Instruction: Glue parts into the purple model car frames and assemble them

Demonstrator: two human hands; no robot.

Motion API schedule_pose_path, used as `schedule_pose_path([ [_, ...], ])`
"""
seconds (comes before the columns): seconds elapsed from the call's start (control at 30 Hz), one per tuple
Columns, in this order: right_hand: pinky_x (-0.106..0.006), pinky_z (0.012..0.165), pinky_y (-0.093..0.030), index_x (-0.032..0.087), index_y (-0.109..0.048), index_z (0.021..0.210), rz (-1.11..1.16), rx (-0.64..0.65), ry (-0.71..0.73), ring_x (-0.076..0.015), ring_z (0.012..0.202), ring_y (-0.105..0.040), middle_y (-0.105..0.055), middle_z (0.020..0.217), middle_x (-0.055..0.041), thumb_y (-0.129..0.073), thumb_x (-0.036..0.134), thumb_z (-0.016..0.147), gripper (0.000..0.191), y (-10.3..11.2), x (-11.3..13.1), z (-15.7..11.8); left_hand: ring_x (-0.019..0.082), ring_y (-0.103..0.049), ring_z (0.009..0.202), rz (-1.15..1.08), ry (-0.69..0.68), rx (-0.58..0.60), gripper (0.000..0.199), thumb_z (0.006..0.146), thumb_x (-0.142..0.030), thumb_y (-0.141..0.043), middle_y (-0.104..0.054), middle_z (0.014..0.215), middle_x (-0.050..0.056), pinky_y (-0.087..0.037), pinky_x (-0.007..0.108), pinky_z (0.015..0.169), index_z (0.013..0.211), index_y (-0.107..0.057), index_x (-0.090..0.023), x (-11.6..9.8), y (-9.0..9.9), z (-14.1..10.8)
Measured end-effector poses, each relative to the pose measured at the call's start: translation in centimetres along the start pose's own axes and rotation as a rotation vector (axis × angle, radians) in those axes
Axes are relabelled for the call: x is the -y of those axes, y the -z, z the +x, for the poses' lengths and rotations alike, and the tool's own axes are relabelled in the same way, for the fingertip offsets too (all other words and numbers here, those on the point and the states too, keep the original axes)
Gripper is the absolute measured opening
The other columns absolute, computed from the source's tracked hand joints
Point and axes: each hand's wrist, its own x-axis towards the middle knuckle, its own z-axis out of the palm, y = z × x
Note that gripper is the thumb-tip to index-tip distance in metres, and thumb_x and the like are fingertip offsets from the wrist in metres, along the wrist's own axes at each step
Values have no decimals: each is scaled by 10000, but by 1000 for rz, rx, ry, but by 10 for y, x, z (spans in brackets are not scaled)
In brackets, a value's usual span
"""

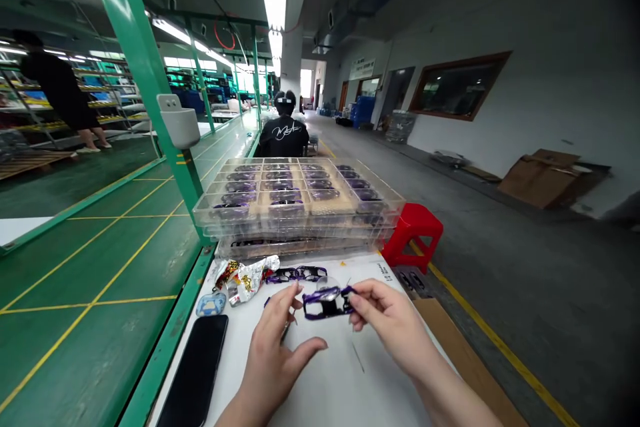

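White workbench (345, 390), lower centre: right hand (393, 327) pinches a purple-and-black plastic frame (327, 302) between thumb and fingers; left hand (274, 360) curls beside it, grip unclear.

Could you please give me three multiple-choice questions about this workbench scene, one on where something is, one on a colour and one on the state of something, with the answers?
1. Where does the black smartphone lie?
A. On the floor
B. On the white work surface, beside the left hand
C. On top of the stacked trays

2. What colour is the plastic stool past the table's far right corner?
A. Red
B. Blue
C. Green

3. What state is the purple-and-black plastic piece in?
A. Lying flat on the table
B. Packed in a tray
C. Held up in the fingers of the right hand

Answers:
1. B, since the phone lies flat at the table's left edge.
2. A, since the stool is plainly red.
3. C, since the fingers grip it above the table.
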Motion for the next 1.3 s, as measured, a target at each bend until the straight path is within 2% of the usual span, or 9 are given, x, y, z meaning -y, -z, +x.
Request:
schedule_pose_path([
  [0.2, -284, 743, -676, 156, -742, 1220, -135, -404, 307, -191, 770, -748, -759, 911, -58, -952, 702, 959, 640, 22, 98, 90, 203, -762, 905, -107, 314, -57, 462, 1121, -434, -697, -780, 1284, 134, -684, 361, 798, 1529, -693, -216, -8, -3, 3],
  [0.3, -241, 664, -645, 119, -733, 1099, -192, -426, 211, -156, 706, -716, -718, 844, -45, -914, 437, 1079, 367, 28, 133, 153, 199, -744, 854, -132, 312, 53, 385, 1122, -414, -661, -789, 1187, 120, -658, 354, 761, 1426, -751, -195, -15, -9, 2],
  [0.47, -199, 590, -603, 113, -696, 954, -349, -350, -96, -106, 598, -636, -652, 768, 24, -824, 286, 1160, 298, 26, 146, 209, 212, -757, 860, -160, 237, 248, 288, 1091, -315, -623, -805, 1075, 107, -622, 345, 745, 1275, -814, -204, -18, -21, -5],
  [0.7, -252, 696, -648, 109, -730, 1021, -746, -248, -293, -138, 715, -690, -696, 881, -8, -810, 338, 1173, 286, 7, 152, 226, 209, -765, 821, -143, 299, 319, 279, 1033, -278, -668, -825, 1076, 87, -612, 360, 751, 1246, -833, -207, -14, -27, -8],
  [0.8, -366, 886, -680, 111, -750, 1064, -1029, -248, -252, -205, 910, -746, -740, 1019, -64, -819, 345, 1158, 262, -5, 161, 228, 215, -769, 830, -137, 325, 326, 280, 1021, -280, -680, -825, 1077, 79, -615, 380, 795, 1241, -839, -212, -14, -28, -8],
  [0.9, -482, 1121, -601, 125, -785, 1162, -1249, -178, -72, -284, 1203, -721, -750, 1255, -138, -736, 415, 1199, 296, -36, 164, 221, 219, -769, 821, -139, 338, 329, 277, 1015, -293, -689, -827, 1068, 73, -615, 400, 837, 1229, -847, -218, -13, -29, -8],
  [1.03, -450, 1183, -512, 184, -838, 1190, -1387, 127, 110, -311, 1286, -701, -782, 1278, -140, -557, 647, 1241, 544, -95, 157, 211, 231, -776, 822, -119, 345, 315, 247, 989, -286, -719, -833, 1042, 72, -624, 410, 852, 1180, -863, -225, -8, -32, -10],
  [1.2, -624, 1237, -441, 191, -846, 1290, -1522, 291, 64, -399, 1351, -690, -783, 1292, -187, -533, 702, 1227, 603, -141, 151, 212, 255, -796, 896, 8, 342, 259, 237, 994, -250, -706, -828, 1023, 92, -648, 414, 897, 1171, -864, -243, -1, -38, -13],
  [1.3, -596, 1159, -527, 167, -849, 1256, -1529, 278, 41, -389, 1287, -722, -778, 1273, -193, -518, 698, 1228, 626, -147, 155, 218, 276, -811, 906, 115, 400, 201, 252, 981, -209, -689, -827, 1090, 137, -670, 443, 869, 1176, -847, -229, 2, -44, -14],
])
